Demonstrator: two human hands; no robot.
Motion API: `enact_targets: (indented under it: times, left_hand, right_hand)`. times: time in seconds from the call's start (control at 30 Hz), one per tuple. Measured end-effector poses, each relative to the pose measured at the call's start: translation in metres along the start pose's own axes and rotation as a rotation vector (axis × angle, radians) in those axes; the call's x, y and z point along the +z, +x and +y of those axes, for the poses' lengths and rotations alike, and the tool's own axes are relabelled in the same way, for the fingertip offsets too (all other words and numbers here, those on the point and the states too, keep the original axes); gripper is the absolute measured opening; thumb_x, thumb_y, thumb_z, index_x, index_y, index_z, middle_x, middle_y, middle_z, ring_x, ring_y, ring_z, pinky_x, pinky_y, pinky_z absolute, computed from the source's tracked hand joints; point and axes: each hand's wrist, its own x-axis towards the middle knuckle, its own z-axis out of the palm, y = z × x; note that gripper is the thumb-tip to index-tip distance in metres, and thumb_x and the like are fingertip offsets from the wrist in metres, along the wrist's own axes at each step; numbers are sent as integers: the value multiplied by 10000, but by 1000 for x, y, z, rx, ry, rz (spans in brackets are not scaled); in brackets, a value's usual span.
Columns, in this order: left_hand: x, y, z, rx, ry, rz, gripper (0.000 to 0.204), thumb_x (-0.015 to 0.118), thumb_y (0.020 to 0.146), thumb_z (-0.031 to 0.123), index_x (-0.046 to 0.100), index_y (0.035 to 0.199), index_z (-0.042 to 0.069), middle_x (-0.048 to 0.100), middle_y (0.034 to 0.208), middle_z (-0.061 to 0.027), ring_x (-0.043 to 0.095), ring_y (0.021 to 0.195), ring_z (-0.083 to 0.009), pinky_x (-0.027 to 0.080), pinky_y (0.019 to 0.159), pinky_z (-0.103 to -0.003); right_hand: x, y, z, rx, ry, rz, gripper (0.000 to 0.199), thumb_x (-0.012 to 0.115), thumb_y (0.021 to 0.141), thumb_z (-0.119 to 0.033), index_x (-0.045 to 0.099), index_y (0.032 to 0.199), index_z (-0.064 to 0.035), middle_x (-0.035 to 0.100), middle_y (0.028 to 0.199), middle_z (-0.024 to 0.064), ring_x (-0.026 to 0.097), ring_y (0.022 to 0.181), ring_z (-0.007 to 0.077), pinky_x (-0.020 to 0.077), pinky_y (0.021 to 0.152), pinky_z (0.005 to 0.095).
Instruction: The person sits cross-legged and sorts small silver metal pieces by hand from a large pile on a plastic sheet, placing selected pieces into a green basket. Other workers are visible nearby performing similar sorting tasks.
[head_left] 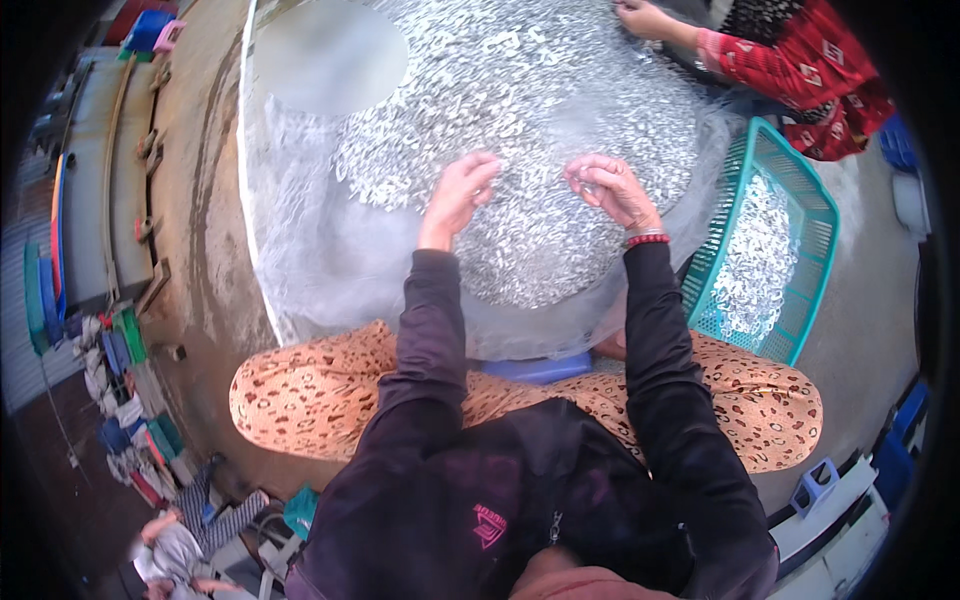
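Observation:
A wide heap of small silvery fish (540, 250) is spread over a pale mesh net in front of my knees. Just above the heap, my left hand (462, 198) has its fingers curled and thumb drawn in; anything in them is too small to make out. To its right, my right hand (612, 190), with a red bracelet at the wrist, is closed in a pinch over the same fish. I cannot tell what is in that pinch. Bare space separates the two hands.
A teal plastic basket (822, 250) holding larger whitish fish stands at my right. Beyond it, a co-worker's hand (645, 18) and red patterned sleeve reach over the heap. The net (310, 240) extends left. Another person (175, 550) is behind at lower left.

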Motion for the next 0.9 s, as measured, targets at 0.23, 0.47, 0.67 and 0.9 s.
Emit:
enact_targets:
  times: [0.23,0.47,0.67,0.9]
  left_hand:
    - [-2,32,-11,98,-307,19,352,542,834,206,528,1130,16,572,1045,-91,535,1050,-190,467,883,-334]
    - [2,81,-59,262,1480,136,278,749,690,236,646,717,-21,630,673,-201,635,648,-348,496,626,-399]
    - [4,85,-60,229,1370,80,251,762,663,184,673,786,-16,643,710,-206,638,651,-320,477,610,-398]
    - [-4,66,-14,78,723,-39,188,649,822,209,687,850,27,580,611,-10,439,474,-85,352,466,-245]
  right_hand:
    - [0,6,5,-305,125,-49,313,551,789,-279,564,972,-26,601,895,74,583,770,150,482,595,275]
    - [13,23,21,-472,1047,-197,317,384,966,-323,508,1043,-41,439,792,75,404,618,136,276,358,172]
    - [29,19,15,-387,1166,-209,579,351,938,-484,386,1332,-61,535,1038,153,528,878,256,492,643,303]
    - [36,16,8,-369,1119,-96,623,375,934,-475,348,1347,-9,436,1303,168,453,1175,318,417,937,411]
